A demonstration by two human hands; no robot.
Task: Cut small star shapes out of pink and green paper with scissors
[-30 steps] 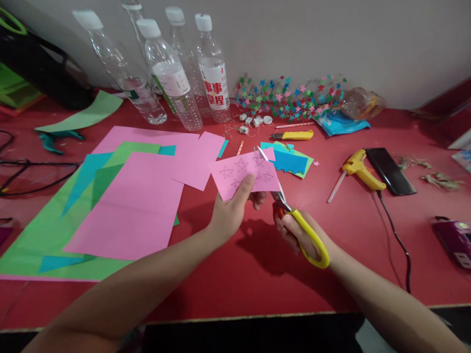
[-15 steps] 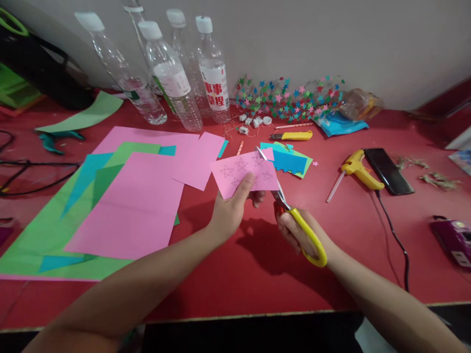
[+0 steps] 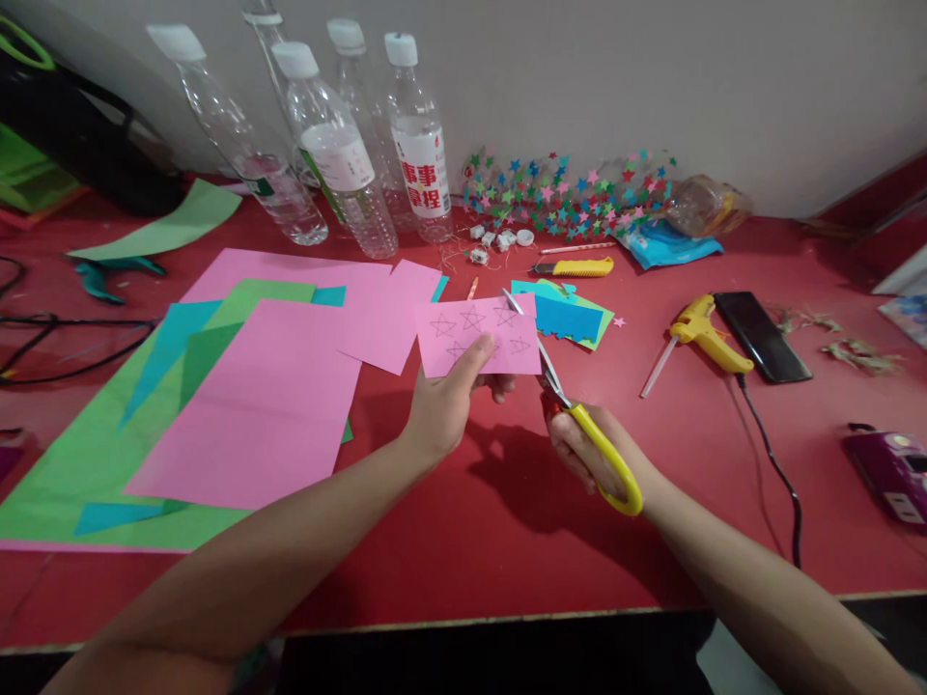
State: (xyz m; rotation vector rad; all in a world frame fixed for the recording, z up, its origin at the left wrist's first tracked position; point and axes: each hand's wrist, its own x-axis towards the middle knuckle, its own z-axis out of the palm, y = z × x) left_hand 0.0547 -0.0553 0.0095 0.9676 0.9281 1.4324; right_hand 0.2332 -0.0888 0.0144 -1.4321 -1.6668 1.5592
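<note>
My left hand (image 3: 449, 401) pinches a small pink paper (image 3: 435, 355) by its lower edge, thumb on top. Several stars are drawn on it in dark outline, some partly hidden by the thumb. In my right hand (image 3: 590, 449) is a pair of scissors (image 3: 604, 458) with yellow handles. The blades are parted around the paper's right side, one tip showing near its upper right corner. Just behind the paper lie blue paper scraps (image 3: 569, 317) and green ones (image 3: 601, 333), with a single cut pink star (image 3: 619, 322) beside them.
Large coloured sheets (image 3: 246, 405) cover the left of the red table (image 3: 507, 560). Plastic bottles (image 3: 420, 164) and a star-covered clear bottle (image 3: 565, 193) line the wall. A yellow utility knife (image 3: 579, 267), glue gun (image 3: 706, 333) and phone (image 3: 764, 338) lie to the right.
The pink paper has turned slightly and sits more level, shifted a little left with my left hand. The scissors stay at its right side, with little movement.
</note>
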